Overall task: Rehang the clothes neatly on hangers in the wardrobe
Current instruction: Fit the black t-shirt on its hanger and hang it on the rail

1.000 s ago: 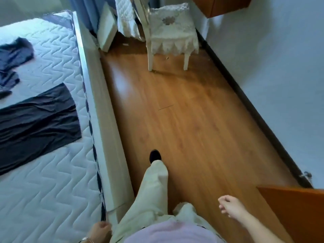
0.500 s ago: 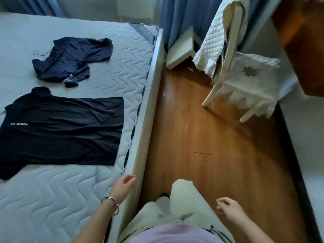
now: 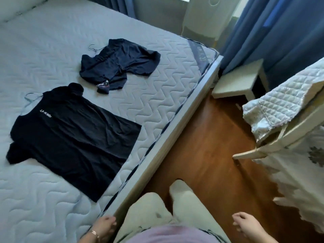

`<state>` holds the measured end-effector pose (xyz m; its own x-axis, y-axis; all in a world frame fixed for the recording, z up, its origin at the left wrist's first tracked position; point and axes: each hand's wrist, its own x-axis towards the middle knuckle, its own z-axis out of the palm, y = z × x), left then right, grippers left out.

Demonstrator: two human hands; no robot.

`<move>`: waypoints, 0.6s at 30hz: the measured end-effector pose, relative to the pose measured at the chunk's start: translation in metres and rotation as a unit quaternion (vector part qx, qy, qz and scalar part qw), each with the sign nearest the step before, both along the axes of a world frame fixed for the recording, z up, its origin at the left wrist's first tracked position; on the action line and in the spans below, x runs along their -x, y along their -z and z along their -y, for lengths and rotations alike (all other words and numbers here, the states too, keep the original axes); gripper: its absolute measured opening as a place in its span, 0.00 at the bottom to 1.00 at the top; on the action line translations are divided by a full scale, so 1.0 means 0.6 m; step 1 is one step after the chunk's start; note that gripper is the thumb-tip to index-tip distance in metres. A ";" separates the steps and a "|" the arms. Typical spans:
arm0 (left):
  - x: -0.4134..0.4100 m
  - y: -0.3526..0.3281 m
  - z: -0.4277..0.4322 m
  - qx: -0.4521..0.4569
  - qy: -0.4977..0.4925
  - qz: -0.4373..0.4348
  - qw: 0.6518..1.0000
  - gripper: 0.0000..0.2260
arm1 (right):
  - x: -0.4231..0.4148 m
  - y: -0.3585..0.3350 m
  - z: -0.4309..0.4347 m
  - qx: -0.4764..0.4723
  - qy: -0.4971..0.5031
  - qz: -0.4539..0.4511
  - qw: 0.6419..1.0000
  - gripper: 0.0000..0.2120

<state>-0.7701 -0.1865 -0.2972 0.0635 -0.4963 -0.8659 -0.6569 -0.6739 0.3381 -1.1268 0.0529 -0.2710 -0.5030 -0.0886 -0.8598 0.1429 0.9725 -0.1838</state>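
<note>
A black T-shirt [image 3: 70, 137] lies spread flat and smooth on the quilted mattress [image 3: 157, 81], with small white lettering across its chest and a thin hanger [image 3: 29, 99] poking out at its collar. Beyond it, farther up the mattress, a second dark garment [image 3: 119, 62] sits crumpled in a heap, a wire hanger hook [image 3: 92, 48] showing at its far edge. The left hand [image 3: 105, 228], wearing a bracelet, rests loosely curled at the mattress edge, holding nothing. The right hand [image 3: 245, 225] hangs off the mattress over the wooden floor [image 3: 201, 137], half open and empty.
</note>
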 end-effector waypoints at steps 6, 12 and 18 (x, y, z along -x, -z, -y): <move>0.176 -0.080 0.080 0.119 0.134 -0.048 0.983 0.02 | 0.196 0.010 0.163 0.017 -0.091 -0.060 0.994 0.07; 0.097 -0.005 0.092 0.069 0.001 0.024 0.997 0.03 | 0.173 0.007 0.361 0.111 -0.152 -0.020 0.982 0.08; -0.034 0.107 0.075 -0.076 -0.126 0.049 0.988 0.10 | 0.080 0.009 0.477 0.048 -0.426 0.045 0.903 0.08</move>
